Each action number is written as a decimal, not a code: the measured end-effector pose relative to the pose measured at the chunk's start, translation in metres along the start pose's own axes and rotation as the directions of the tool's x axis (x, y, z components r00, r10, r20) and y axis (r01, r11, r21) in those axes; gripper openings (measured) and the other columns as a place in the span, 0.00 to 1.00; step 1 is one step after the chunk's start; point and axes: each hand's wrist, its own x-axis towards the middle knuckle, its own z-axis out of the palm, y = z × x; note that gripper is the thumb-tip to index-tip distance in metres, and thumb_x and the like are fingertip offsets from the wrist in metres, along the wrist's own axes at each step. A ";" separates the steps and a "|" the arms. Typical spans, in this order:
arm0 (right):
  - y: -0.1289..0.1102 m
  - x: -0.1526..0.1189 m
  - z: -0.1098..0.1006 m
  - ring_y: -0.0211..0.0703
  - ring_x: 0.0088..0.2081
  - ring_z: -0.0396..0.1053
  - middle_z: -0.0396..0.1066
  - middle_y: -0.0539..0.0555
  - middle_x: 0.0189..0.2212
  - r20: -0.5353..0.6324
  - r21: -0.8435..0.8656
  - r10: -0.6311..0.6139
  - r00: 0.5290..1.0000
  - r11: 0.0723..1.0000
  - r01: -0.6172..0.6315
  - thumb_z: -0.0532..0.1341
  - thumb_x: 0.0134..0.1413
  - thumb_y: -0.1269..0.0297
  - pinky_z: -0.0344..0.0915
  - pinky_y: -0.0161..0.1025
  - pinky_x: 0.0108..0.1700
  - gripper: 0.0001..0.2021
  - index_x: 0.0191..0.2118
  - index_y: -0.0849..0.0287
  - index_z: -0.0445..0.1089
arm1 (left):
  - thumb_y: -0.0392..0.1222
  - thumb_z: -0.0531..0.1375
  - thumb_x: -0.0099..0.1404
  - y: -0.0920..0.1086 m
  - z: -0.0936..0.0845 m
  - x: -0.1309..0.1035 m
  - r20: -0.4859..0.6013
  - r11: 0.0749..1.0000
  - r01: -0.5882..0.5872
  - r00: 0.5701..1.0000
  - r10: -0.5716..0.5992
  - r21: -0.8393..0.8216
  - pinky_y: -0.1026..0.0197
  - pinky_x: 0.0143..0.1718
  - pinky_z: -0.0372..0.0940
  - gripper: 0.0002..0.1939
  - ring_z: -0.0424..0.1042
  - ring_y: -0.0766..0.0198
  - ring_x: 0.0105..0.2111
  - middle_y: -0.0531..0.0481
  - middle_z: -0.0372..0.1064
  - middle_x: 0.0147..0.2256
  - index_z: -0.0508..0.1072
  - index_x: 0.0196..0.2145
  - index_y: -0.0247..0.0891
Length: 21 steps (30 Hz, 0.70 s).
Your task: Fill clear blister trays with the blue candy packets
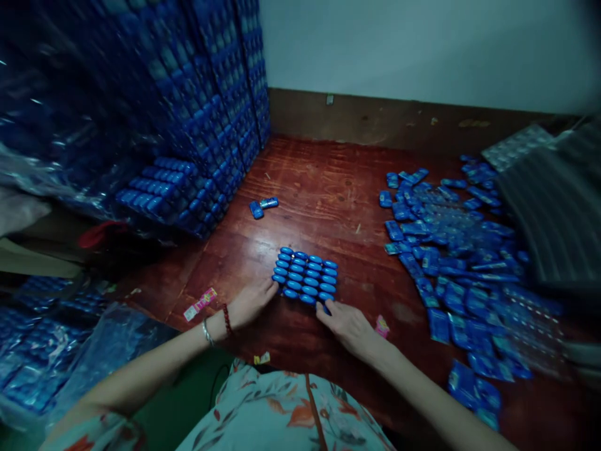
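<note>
On the reddish wooden table in front of me lies a block of small, glossy blue rounded packs (303,277), set in even rows. My left hand (257,300) grips its near left corner with closed fingers. At the near right corner, my right hand (345,322) has its thumb and fingers pressed against the end packs. Whether a clear tray lies under the rows, I cannot make out. A pair of loose blue packs (256,209) rests beyond the block, to the left.
Tall stacks of blue packs (220,125) in clear wrap rise at the left. Many loose blue packs (455,294) are spread over the right side, beside a pile of clear plastic trays (549,200). A pink wrapper (201,304) lies near the left edge. A wall (422,56) closes the back.
</note>
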 end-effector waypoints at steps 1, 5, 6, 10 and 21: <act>-0.001 0.001 0.002 0.38 0.31 0.66 0.69 0.53 0.32 -0.022 0.002 -0.009 1.000 1.000 0.009 0.48 0.54 0.81 0.63 0.34 0.32 0.19 0.46 0.57 0.65 | 0.29 0.44 0.65 0.002 0.000 0.004 0.046 1.000 0.008 0.999 -0.009 0.018 0.54 0.41 0.68 0.15 0.68 0.57 0.40 0.38 0.66 0.42 0.65 0.45 0.32; -0.001 0.001 0.017 0.39 0.29 0.67 0.71 0.54 0.34 -0.216 -0.043 0.006 0.976 0.999 -0.015 0.46 0.49 0.84 0.63 0.35 0.32 0.23 0.46 0.55 0.66 | 0.27 0.45 0.63 0.005 0.008 0.011 0.131 0.990 0.012 0.991 -0.030 0.140 0.54 0.38 0.68 0.15 0.68 0.55 0.39 0.37 0.66 0.41 0.65 0.45 0.30; -0.001 0.000 0.021 0.39 0.28 0.67 0.71 0.54 0.34 -0.273 -0.066 0.020 0.962 0.997 -0.039 0.45 0.49 0.84 0.63 0.36 0.31 0.24 0.46 0.55 0.67 | 0.27 0.45 0.64 0.004 0.010 0.010 0.113 0.988 0.002 0.993 -0.019 0.152 0.54 0.39 0.68 0.16 0.68 0.55 0.40 0.37 0.66 0.42 0.65 0.47 0.31; -0.009 -0.002 0.032 0.42 0.27 0.67 0.71 0.56 0.33 -0.443 -0.111 0.152 0.884 0.969 -0.222 0.46 0.58 0.76 0.63 0.38 0.30 0.20 0.51 0.56 0.66 | 0.31 0.44 0.66 -0.005 0.016 0.007 -0.036 0.991 0.017 0.999 -0.013 0.131 0.56 0.39 0.67 0.18 0.68 0.58 0.38 0.40 0.68 0.42 0.62 0.52 0.34; -0.024 0.008 0.059 0.57 0.56 0.60 0.52 0.66 0.61 -0.332 0.380 0.665 0.669 0.743 -0.550 0.48 0.63 0.55 0.66 0.54 0.47 0.32 0.67 0.54 0.34 | 0.36 0.50 0.67 -0.017 0.066 0.004 -0.492 0.988 0.085 0.860 -0.137 -0.126 0.48 0.52 0.61 0.18 0.56 0.52 0.57 0.38 0.55 0.57 0.65 0.53 0.42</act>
